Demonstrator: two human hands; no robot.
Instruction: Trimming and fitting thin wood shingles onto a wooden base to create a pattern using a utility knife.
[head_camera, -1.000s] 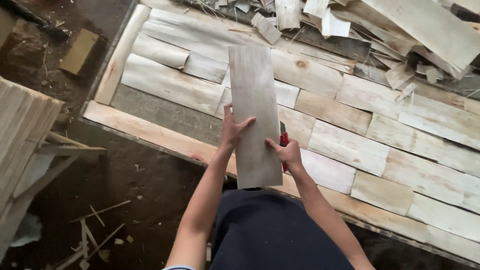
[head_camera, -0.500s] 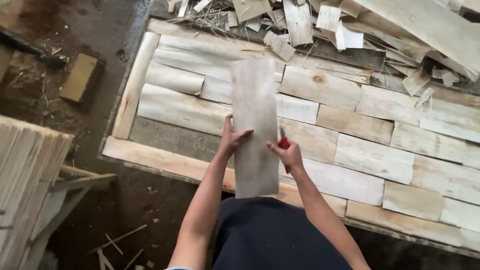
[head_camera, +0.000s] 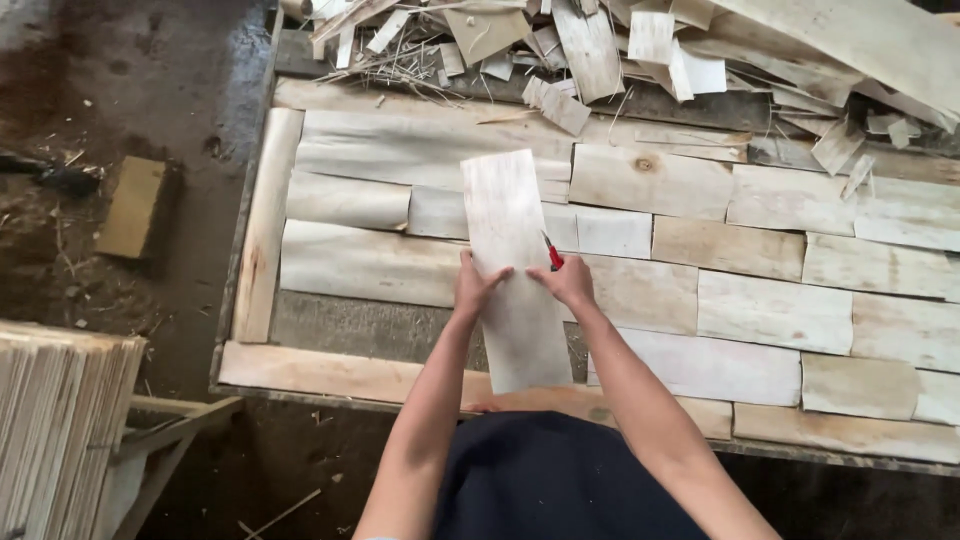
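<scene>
Both hands, left (head_camera: 478, 283) & right (head_camera: 570, 283), are pinching a thin veneer strip (head_camera: 515, 270) mid-edges over the counter (head_camera: 300, 372), right also closed on a red cutter (head_camera: 552, 254); sheet prob. light, bendy, splits easily.

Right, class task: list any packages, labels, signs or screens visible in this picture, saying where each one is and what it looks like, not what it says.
None are in view: no package, label, sign or screen.
The scene holds only bare pale wood veneer sheets laid on a frame, splintered scraps at the top, and a stacked pile of veneer lower left.
</scene>
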